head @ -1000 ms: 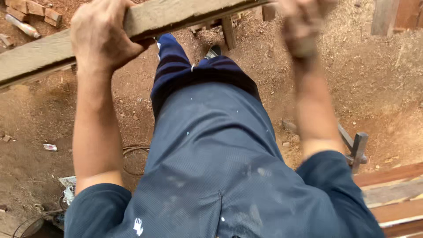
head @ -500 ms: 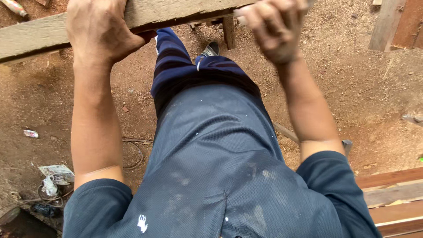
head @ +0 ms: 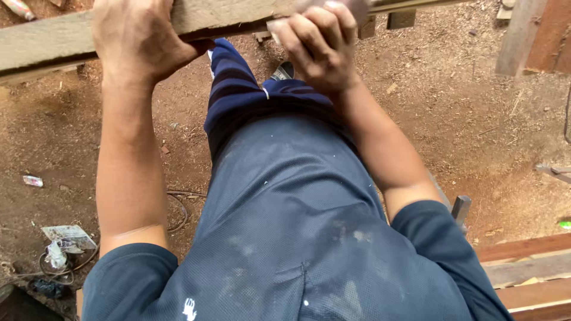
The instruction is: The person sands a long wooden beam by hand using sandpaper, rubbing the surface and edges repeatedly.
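— Gripping what?
— My left hand [head: 138, 41] wraps the wooden plank [head: 53, 44] running across above the ground. My right hand [head: 318, 50] curls tight just beside it, against the plank's edge; what it holds I cannot tell.
— Below?
— Reddish dirt [head: 488, 137], scattered litter [head: 65, 238], stacked boards [head: 529, 273] at right.

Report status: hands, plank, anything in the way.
Left hand gripping wooden plank from above. Right hand fisted at plank's edge; what it holds is blurred. Nothing between the hands.
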